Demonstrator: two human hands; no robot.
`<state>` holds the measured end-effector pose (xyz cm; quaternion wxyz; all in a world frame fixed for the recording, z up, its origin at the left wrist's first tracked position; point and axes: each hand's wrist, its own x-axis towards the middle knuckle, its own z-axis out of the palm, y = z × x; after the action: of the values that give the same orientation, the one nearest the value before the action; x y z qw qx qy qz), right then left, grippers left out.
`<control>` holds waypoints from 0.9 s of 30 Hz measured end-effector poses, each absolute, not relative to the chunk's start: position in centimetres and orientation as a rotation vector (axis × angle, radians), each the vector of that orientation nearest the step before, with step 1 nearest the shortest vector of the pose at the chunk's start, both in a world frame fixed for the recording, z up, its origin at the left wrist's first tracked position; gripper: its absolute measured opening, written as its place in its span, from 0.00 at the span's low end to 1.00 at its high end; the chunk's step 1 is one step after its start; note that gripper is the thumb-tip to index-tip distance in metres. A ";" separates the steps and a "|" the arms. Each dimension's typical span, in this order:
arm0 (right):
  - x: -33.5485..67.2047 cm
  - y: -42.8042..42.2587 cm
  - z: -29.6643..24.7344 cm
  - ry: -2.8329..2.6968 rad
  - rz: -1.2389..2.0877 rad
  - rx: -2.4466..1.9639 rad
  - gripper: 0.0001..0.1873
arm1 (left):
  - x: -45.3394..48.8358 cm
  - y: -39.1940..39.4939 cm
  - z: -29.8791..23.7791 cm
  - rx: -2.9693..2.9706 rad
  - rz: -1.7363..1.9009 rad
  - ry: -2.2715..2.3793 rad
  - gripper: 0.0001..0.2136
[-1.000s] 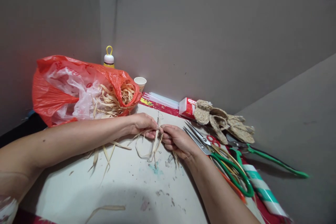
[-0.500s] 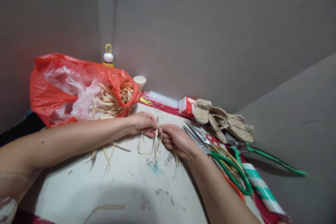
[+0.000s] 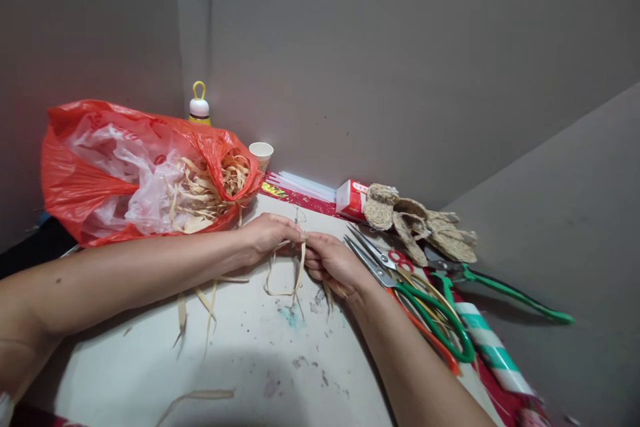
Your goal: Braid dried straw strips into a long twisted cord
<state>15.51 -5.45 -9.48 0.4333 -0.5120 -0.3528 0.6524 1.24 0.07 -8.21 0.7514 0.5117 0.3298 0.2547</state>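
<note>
Both hands meet over the middle of the table, fingertips touching or nearly so. My left hand (image 3: 275,235) pinches a pale dried-fibre strip (image 3: 302,267) that looks like raffia. From the other side my right hand (image 3: 333,263) has its thumb and fingers closed on the same strip. Below the fingers the strip hangs in a loose bent loop. A thin wire-like end sticks up above the fingertips. The exact point of grip is hidden by the fingers. More loose strips (image 3: 206,303) lie under my left forearm.
A red plastic bag (image 3: 90,173) full of dried strips sits at the left, by a yellow-topped bottle (image 3: 199,108) and a paper cup (image 3: 261,155). At the right lie green-handled scissors (image 3: 425,313), woven fibre pieces (image 3: 400,213), pruning shears (image 3: 520,293) and a striped roll (image 3: 495,347).
The fingertips have drawn closer together on the strip, and the hanging ends have shifted slightly. The whole view has shifted a little, so the surroundings appear farther left.
</note>
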 end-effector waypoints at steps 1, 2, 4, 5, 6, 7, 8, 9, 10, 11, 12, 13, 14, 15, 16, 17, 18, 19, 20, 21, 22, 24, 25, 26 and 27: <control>15.5 -5.4 -9.5 -0.878 1.632 -1.276 0.18 | 1.2 0.1 -8.2 1.190 0.591 0.765 0.02; 15.6 -5.4 -9.5 -0.877 1.638 -1.277 0.17 | 1.1 0.1 -8.3 1.265 0.630 0.810 0.03; 15.7 -5.5 -9.5 -0.883 1.649 -1.280 0.15 | 1.0 0.2 -8.2 1.373 0.703 0.868 0.04; 15.7 -5.5 -9.5 -0.888 1.654 -1.280 0.14 | 1.0 0.3 -8.2 1.389 0.735 0.876 0.04; 15.7 -5.5 -9.5 -0.892 1.658 -1.282 0.13 | 0.9 0.4 -8.0 1.377 0.755 0.874 0.04; 15.7 -5.5 -9.5 -0.895 1.660 -1.284 0.12 | 0.9 0.5 -7.8 1.345 0.767 0.867 0.04; 15.7 -5.5 -9.5 -0.898 1.661 -1.287 0.12 | 0.9 0.6 -7.5 1.308 0.781 0.855 0.04; 15.8 -5.5 -9.5 -0.901 1.661 -1.290 0.11 | 0.9 0.7 -7.2 1.269 0.802 0.844 0.05; 15.8 -5.5 -9.5 -0.904 1.660 -1.293 0.11 | 0.9 0.7 -6.8 1.236 0.830 0.832 0.05; 15.8 -5.5 -9.5 -0.907 1.658 -1.295 0.11 | 0.9 0.7 -6.4 1.211 0.864 0.822 0.05; 15.8 -5.5 -9.5 -0.910 1.660 -1.293 0.12 | 0.9 0.7 -5.9 1.198 0.898 0.808 0.04; 15.8 -5.5 -9.5 -0.913 1.661 -1.289 0.12 | 0.9 0.6 -5.5 1.195 0.931 0.793 0.04; 15.8 -5.5 -9.4 -0.914 1.663 -1.287 0.12 | 0.9 0.5 -5.2 1.203 0.954 0.774 0.04; 15.7 -5.5 -9.4 -0.914 1.663 -1.288 0.12 | 0.9 0.3 -4.9 1.219 0.973 0.753 0.04; 15.7 -5.5 -9.4 -0.914 1.661 -1.291 0.12 | 0.8 0.1 -4.7 1.245 0.989 0.729 0.04; 15.7 -5.5 -9.4 -0.914 1.659 -1.294 0.12 | 0.8 -0.1 -4.5 1.274 0.998 0.705 0.04; 15.7 -5.5 -9.4 -0.913 1.657 -1.297 0.12 | 0.7 -0.3 -4.4 1.298 0.995 0.683 0.04; 15.7 -5.5 -9.3 -0.912 1.652 -1.296 0.13 | 0.6 -0.5 -4.3 1.309 0.976 0.668 0.05; 15.6 -5.5 -9.3 -0.915 1.648 -1.291 0.13 | 0.5 -0.6 -4.2 1.299 0.932 0.661 0.05; 15.6 -5.5 -9.3 -0.919 1.647 -1.283 0.13 | 0.4 -0.8 -4.2 1.266 0.865 0.669 0.05; 15.6 -5.5 -9.2 -0.921 1.649 -1.276 0.13 | 0.2 -0.8 -4.1 1.210 0.778 0.688 0.04; 15.7 -5.5 -9.3 -0.919 1.654 -1.266 0.13 | 0.0 -0.9 -4.2 1.078 0.570 0.722 0.04; 15.7 -5.5 -9.3 -0.915 1.660 -1.261 0.14 | 0.0 -0.8 -4.4 1.025 0.474 0.732 0.04; 15.7 -5.5 -9.3 -0.910 1.666 -1.257 0.14 | 0.0 -0.8 -4.6 0.989 0.403 0.737 0.04; 15.7 -5.5 -9.3 -0.905 1.669 -1.253 0.14 | 0.1 -0.7 -5.0 0.977 0.368 0.741 0.05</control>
<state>15.72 -5.52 -9.33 0.4200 -0.4999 -0.3611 0.6658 0.08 -0.66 -4.95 0.8019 0.4560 0.3457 0.1718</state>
